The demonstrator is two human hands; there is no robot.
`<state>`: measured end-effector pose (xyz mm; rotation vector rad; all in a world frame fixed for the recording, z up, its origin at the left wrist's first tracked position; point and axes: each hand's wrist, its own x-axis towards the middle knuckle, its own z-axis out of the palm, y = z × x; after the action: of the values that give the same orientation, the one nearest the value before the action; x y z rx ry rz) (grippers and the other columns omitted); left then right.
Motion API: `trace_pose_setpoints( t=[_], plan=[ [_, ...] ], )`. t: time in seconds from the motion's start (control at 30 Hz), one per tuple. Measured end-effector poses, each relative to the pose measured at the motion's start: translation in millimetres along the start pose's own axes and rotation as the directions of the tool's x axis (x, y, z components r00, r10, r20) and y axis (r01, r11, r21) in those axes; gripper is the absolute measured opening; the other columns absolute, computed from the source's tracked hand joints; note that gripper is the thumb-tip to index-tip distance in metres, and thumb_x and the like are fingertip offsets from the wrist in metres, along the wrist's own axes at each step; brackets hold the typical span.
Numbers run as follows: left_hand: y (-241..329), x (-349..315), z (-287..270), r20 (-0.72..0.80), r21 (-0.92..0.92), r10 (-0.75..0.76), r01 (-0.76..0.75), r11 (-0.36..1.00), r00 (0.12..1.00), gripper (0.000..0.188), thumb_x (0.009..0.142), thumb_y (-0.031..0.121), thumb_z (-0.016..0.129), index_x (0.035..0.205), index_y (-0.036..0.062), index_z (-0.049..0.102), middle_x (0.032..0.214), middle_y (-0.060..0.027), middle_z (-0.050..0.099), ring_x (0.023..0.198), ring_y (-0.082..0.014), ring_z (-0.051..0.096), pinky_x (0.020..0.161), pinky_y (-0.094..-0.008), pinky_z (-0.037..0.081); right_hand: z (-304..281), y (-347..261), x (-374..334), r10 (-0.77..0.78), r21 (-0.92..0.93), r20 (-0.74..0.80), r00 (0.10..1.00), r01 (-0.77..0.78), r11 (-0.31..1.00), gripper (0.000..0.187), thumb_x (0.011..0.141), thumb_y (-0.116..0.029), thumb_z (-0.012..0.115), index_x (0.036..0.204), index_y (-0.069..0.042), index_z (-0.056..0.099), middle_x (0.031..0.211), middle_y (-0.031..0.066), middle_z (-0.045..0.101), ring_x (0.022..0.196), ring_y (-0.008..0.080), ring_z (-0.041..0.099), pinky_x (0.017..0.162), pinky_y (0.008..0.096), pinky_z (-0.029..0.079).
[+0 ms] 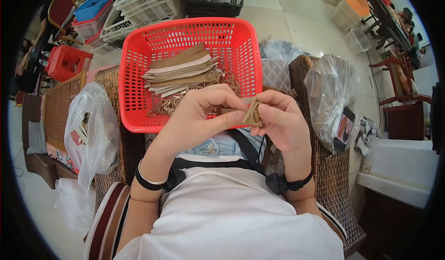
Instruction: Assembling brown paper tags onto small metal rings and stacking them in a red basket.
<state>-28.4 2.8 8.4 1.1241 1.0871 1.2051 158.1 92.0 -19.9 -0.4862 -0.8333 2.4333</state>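
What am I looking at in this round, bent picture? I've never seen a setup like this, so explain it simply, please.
There's no machine here, just a person's bare left hand and right hand. The single picture comes from a wide fisheye camera worn on that person's head, looking down; its lens bends straight edges. The picture's left is the person's left.

Both hands pinch a folded, tan, leather-like strip. In front is a red plastic basket with slotted walls; what it rests on isn't clear. Inside lie a stack of flat tan and pale strips and a pile of small gold-coloured metal rings.
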Motion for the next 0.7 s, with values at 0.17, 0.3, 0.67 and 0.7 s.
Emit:
trace_pose_setpoints(
  t=[0.17,0.3,0.67,0.7],
  plan=[
    [-5.2,1.6,2.8,0.043,0.037,0.094,-0.096,0.995,0.995,0.007,0.083,0.002,0.067,0.088,-0.0023,0.065,0.081,-0.0023,0.055,0.075,-0.0091,0.053,0.067,-0.0235,0.044,-4.3,4.6,1.7,0.094,0.081,0.113,0.989,-0.104,0.991,0.015,0.086,-0.003,0.063,0.099,0.004,0.061,0.085,0.0142,0.067,0.062,0.0186,0.066,0.052,0.0251,0.055],
    [5.4,-4.8,9.3,0.018,0.307,0.092,-0.093,0.947,0.996,0.008,0.081,0.001,0.067,0.087,-0.0030,0.063,0.084,-0.0039,0.057,0.077,-0.0099,0.053,0.069,-0.0227,0.044,-5.7,5.5,0.9,0.101,0.050,0.097,0.990,-0.106,0.993,0.014,0.086,-0.003,0.062,0.099,0.003,0.061,0.084,0.0136,0.067,0.062,0.0185,0.066,0.053,0.0249,0.055],
    [-2.5,-7.0,23.1,-0.169,-0.385,-0.114,0.041,0.922,0.979,0.011,0.087,0.002,0.063,0.097,-0.0028,0.059,0.091,-0.0070,0.064,0.076,-0.0091,0.060,0.070,-0.0222,0.051,7.5,8.3,3.9,-0.054,0.073,0.078,0.996,0.048,0.996,0.015,0.087,-0.003,0.062,0.101,0.002,0.059,0.085,0.0131,0.067,0.063,0.0184,0.066,0.055,0.0250,0.055],
    [-2.3,-6.0,21.8,-0.096,-0.525,-0.174,0.099,0.845,0.980,0.013,0.088,0.001,0.061,0.100,-0.0031,0.057,0.090,-0.0064,0.064,0.077,-0.0097,0.061,0.072,-0.0232,0.052,8.8,9.2,4.3,-0.056,0.074,0.079,0.995,0.050,0.996,0.015,0.087,-0.003,0.062,0.101,0.002,0.059,0.085,0.0131,0.067,0.063,0.0184,0.066,0.055,0.0250,0.055]
  ],
)
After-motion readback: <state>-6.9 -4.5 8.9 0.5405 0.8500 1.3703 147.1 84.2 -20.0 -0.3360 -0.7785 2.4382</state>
